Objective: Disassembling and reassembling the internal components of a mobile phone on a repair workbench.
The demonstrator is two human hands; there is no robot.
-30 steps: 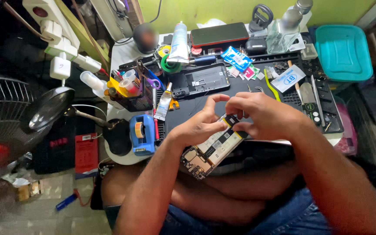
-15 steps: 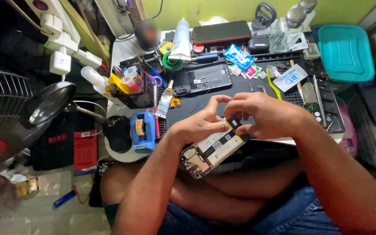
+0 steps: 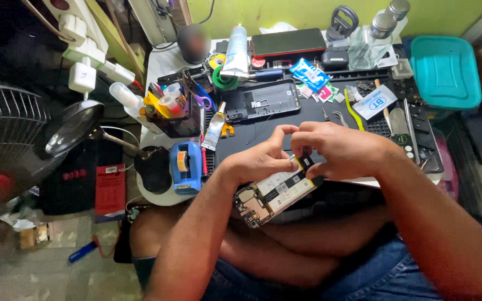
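Two hands, left (image 3: 255, 163) and right (image 3: 336, 149), grip pinching an opened phone (image 3: 274, 192) over a cluttered table (image 3: 302, 114); fan (image 3: 6, 128) beside it.

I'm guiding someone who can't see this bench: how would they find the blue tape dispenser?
Start at the dark work mat on the crowded bench. Just off its left edge, near the front, beside the left hand, stands the tape dispenser. It alone is a bright blue block with a yellowish roll inside.
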